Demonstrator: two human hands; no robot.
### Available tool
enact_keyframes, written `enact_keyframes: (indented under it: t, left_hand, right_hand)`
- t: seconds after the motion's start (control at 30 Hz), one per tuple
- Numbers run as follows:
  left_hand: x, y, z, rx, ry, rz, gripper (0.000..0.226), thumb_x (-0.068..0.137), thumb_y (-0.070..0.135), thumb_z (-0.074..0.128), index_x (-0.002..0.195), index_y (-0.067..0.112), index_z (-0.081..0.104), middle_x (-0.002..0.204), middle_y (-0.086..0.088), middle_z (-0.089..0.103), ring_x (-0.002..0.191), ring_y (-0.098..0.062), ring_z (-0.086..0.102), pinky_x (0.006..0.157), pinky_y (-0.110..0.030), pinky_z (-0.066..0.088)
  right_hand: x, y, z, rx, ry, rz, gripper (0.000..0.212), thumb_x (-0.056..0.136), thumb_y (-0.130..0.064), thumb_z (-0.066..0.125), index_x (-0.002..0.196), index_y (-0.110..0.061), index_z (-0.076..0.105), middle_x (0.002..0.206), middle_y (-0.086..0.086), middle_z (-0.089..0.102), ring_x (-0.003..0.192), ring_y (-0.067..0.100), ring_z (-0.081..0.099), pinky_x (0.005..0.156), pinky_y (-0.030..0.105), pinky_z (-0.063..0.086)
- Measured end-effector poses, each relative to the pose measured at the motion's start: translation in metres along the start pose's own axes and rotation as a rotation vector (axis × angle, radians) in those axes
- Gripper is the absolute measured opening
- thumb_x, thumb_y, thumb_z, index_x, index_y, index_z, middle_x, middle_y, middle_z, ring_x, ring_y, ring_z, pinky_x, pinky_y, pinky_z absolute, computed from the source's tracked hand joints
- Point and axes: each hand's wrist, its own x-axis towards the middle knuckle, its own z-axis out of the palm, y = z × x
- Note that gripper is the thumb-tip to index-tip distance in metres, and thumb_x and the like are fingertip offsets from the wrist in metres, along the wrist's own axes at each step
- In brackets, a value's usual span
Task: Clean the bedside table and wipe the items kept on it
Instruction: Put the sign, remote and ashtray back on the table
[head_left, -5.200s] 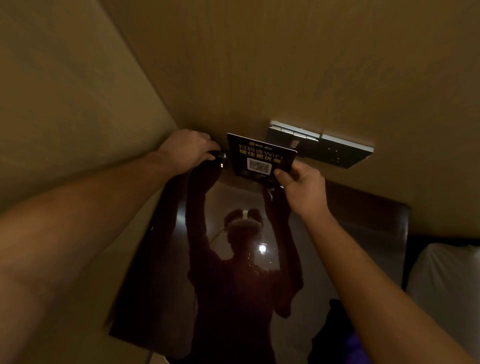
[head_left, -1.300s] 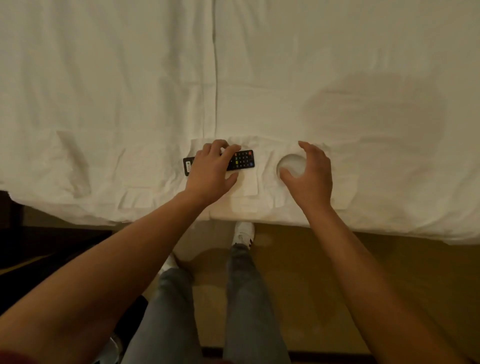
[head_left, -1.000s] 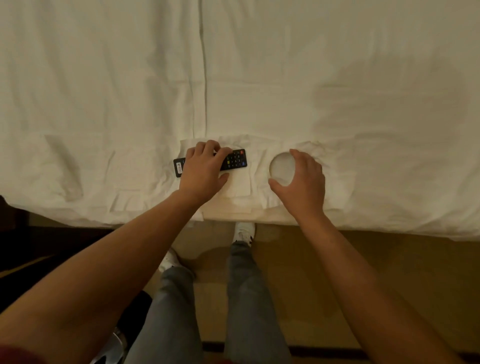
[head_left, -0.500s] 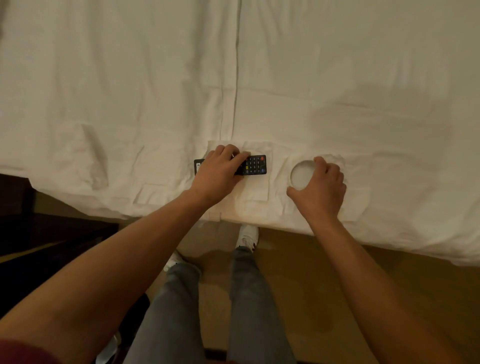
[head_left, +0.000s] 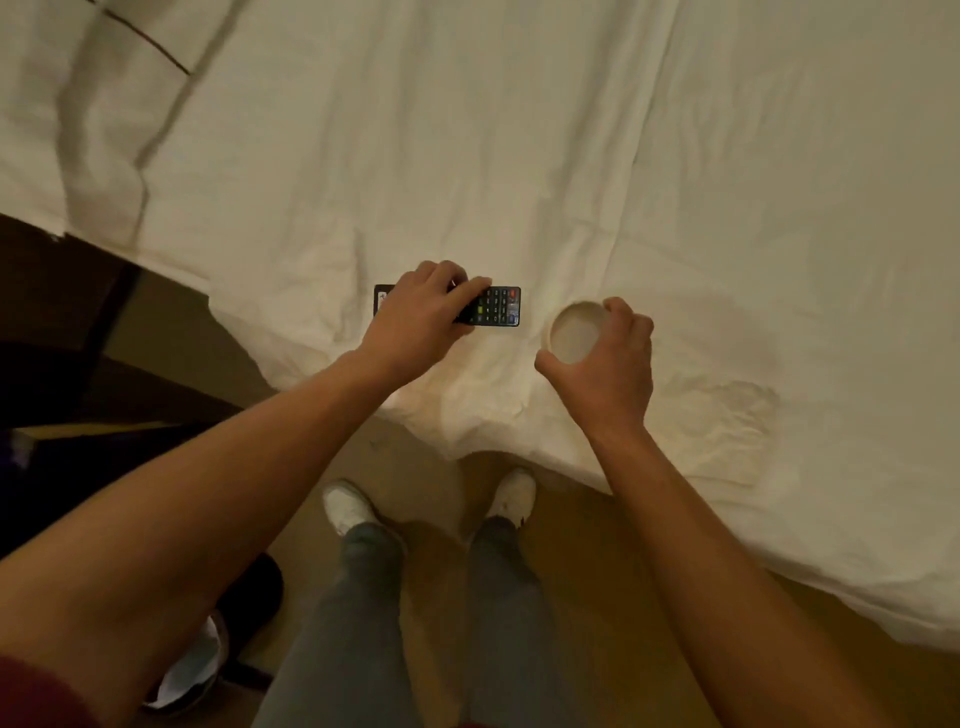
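A black remote control (head_left: 497, 307) with coloured buttons is over the white bed sheet (head_left: 519, 156), near the bed's front edge. My left hand (head_left: 423, 317) grips it across the middle, fingers curled over its top. To its right, my right hand (head_left: 610, 364) holds a small round white dish (head_left: 574, 335) by its rim, thumb on the near side and fingers on the far side. Whether either item is lifted off the sheet I cannot tell.
Dark wooden furniture (head_left: 57, 332) stands at the left, beside the bed. My legs and white shoes (head_left: 348, 506) are on the tan floor (head_left: 582, 545) below the bed's edge. A crumpled patch of sheet (head_left: 727, 410) lies right of my right hand.
Earlier I was at the bedside table holding a sign; now I face the bed. Over the last second both hands kept their hold on the remote and the dish while the view shifted.
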Motion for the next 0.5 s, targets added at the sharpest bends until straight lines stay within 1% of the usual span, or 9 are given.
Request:
enact_keyframes:
  t: [0.13,0.27,0.43,0.5]
  left_hand:
    - [-0.035,-0.066,-0.035,0.033,0.055,-0.043,0.056,0.092,0.016,0.072,0.144,0.01,0.054,0.129,-0.019,0.059,0.113,-0.04,0.056,0.092,-0.052,0.047]
    - [-0.077,-0.136,-0.07,0.045,0.108,-0.104,0.056,0.092,0.016,0.072,0.144,0.008,0.054,0.128,-0.02,0.059,0.111,-0.041,0.056,0.09,-0.053,0.047]
    - [-0.129,-0.217,-0.107,0.043,0.143,-0.184,0.059,0.092,0.019,0.072,0.146,0.01,0.052,0.13,-0.02,0.058,0.113,-0.04,0.055,0.093,-0.052,0.046]
    - [-0.155,-0.251,-0.121,0.049,0.17,-0.223,0.059,0.092,0.02,0.072,0.146,0.009,0.052,0.129,-0.02,0.058,0.114,-0.039,0.055,0.095,-0.051,0.046]
  right_hand:
    - [-0.015,-0.072,0.032,-0.002,-0.018,-0.089,0.095,0.06,-0.057,0.078,0.139,-0.022,0.04,0.135,0.005,0.045,0.116,0.03,0.057,0.078,0.032,0.042]
    - [-0.035,-0.143,0.068,-0.01,-0.055,-0.139,0.094,0.059,-0.06,0.077,0.137,-0.024,0.04,0.134,0.001,0.045,0.112,0.026,0.06,0.075,0.031,0.04]
    - [-0.059,-0.226,0.114,-0.038,-0.091,-0.241,0.095,0.058,-0.062,0.076,0.138,-0.027,0.038,0.135,0.0,0.044,0.115,0.026,0.059,0.077,0.033,0.045]
    - [-0.07,-0.264,0.135,-0.033,-0.113,-0.294,0.094,0.059,-0.062,0.076,0.138,-0.027,0.038,0.136,-0.001,0.044,0.117,0.025,0.058,0.079,0.035,0.049]
